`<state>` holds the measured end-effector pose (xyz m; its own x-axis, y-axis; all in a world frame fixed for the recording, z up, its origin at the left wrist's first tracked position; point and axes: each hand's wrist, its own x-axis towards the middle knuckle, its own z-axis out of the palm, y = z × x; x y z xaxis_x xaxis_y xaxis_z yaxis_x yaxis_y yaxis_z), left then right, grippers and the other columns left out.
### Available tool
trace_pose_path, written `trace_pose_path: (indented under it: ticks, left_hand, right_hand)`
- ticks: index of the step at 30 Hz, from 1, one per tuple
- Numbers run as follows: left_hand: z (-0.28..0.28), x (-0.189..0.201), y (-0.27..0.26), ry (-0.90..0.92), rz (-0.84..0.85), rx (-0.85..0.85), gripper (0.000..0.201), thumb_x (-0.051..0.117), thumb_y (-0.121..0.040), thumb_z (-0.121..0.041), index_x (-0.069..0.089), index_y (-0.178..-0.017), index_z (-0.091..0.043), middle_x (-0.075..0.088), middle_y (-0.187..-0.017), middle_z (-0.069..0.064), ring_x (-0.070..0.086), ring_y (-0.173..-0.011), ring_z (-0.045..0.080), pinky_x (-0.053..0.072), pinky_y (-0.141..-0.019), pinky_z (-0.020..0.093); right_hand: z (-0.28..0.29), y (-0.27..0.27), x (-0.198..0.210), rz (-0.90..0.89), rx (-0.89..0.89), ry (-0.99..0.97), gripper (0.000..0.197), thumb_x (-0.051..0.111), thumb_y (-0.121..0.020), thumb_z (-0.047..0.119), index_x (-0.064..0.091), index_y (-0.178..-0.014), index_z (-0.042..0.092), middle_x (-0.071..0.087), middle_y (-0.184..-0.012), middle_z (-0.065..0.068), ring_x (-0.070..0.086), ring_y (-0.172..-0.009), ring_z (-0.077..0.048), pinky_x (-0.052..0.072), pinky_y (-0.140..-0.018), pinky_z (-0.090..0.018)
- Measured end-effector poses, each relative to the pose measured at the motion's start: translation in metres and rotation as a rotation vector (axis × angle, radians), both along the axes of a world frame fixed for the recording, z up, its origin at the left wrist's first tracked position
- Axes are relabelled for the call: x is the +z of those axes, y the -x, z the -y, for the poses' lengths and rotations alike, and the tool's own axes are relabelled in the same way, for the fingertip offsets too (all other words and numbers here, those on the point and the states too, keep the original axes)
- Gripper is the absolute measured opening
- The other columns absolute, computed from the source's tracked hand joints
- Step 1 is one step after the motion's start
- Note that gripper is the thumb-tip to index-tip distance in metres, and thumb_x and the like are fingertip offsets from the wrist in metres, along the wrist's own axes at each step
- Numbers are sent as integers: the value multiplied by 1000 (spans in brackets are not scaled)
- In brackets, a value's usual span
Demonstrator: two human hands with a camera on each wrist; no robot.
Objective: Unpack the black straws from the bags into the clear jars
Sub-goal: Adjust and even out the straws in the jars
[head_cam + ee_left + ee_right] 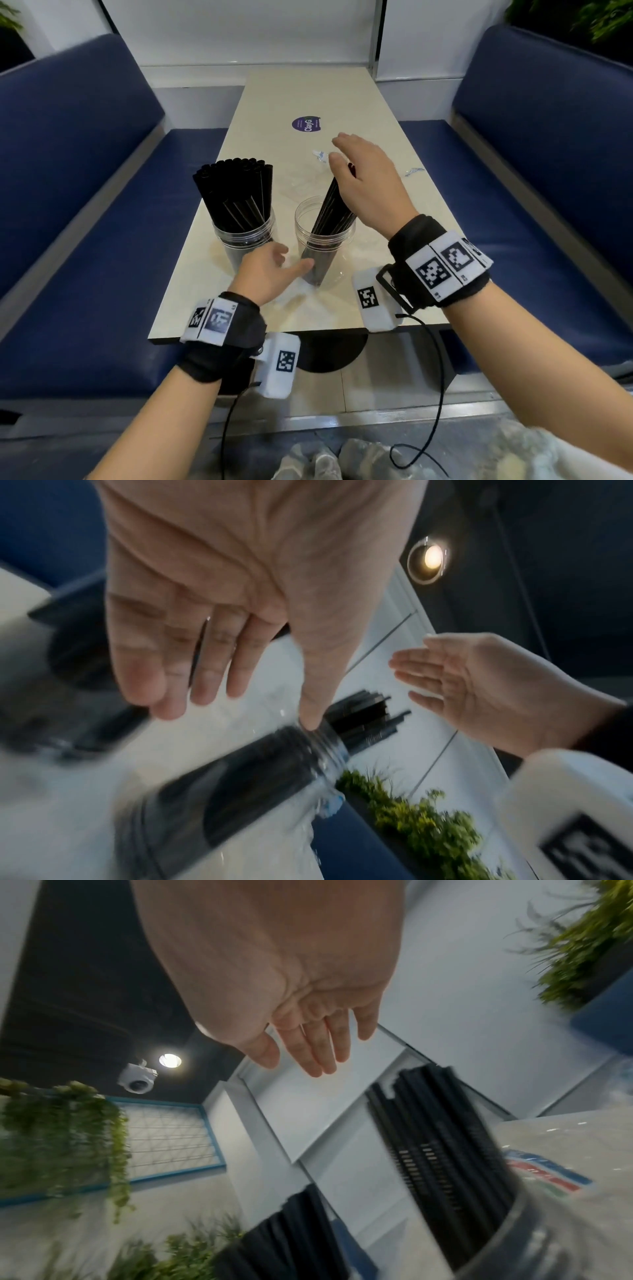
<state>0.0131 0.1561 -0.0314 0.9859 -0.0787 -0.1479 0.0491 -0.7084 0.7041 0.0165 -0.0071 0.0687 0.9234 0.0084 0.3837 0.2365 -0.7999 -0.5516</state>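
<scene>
Straws [236, 192] fill two jars [323, 236]; left hand [270, 270] and right hand [368, 181]: slack, empty grip.

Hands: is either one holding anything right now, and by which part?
Nothing is held. The right hand is open beside the straws in the right jar; the left hand is open, thumb touching that jar's side.

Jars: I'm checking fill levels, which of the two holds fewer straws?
The right jar, beside the left hand: its thin bundle leans to one side, while the left jar is packed full.
</scene>
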Motion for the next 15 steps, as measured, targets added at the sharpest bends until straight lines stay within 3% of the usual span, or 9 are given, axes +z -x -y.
trace_pose_path:
  ticks: [2,4,6,8,10,12,13,15]
  left_hand:
    - [-25,4,5,-18,7,73,38,67,-77,-50,59,-86,-13,62,-81,2,58,-80,21,44,-70,29]
    - [-49,8,4,-62,32,173,44,68,-73,-55,47,-71,-16,52,-70,-1,51,-75,22,38,-65,31]
    - [-65,9,-2,-55,23,258,52,71,-69,-56,44,-81,-14,47,-77,-2,48,-81,21,34,-66,32]
    - [-74,4,-12,38,-1,282,69,79,-63,-50,40,-105,-11,49,-97,2,49,-95,21,37,-73,33]
    - [-77,-2,-22,144,26,235,96,86,-55,-43,29,-128,-16,45,-124,9,46,-117,23,43,-92,38]
    - [-74,-5,-26,238,53,192,118,89,-51,-36,16,-142,-19,33,-143,11,36,-132,24,37,-107,43]
    - [-71,-5,-28,286,62,184,122,89,-53,-31,11,-145,-17,29,-148,11,34,-135,24,35,-108,40]
    - [-65,-5,-32,360,97,183,116,85,-62,-13,6,-147,-13,31,-148,10,36,-134,20,38,-99,26]
  right_hand:
    - [-13,9,7,34,44,-34,39,41,-98,23,47,-132,5,48,-140,-8,39,-132,-22,24,-107,-24]
    - [-31,11,12,46,95,-59,40,43,-96,23,46,-133,6,49,-139,-8,39,-132,-21,23,-104,-21]
    - [-51,9,14,12,148,-59,41,45,-95,24,46,-132,5,50,-137,-9,39,-131,-22,25,-103,-22]
    - [-72,1,14,-33,188,-33,44,48,-94,27,45,-131,4,51,-135,-11,40,-129,-25,29,-104,-28]
    - [-93,-10,11,-52,195,21,54,53,-89,35,43,-132,5,51,-135,-11,41,-128,-27,33,-105,-34]
    - [-111,-22,7,-84,163,95,68,58,-82,47,38,-135,11,45,-138,-11,37,-131,-29,34,-107,-39]
    - [-118,-28,6,-126,138,136,76,60,-78,52,33,-138,15,39,-143,-10,31,-134,-30,31,-109,-44]
    - [-127,-38,2,-247,90,224,89,63,-71,60,22,-143,25,24,-150,-9,19,-139,-36,22,-110,-56]
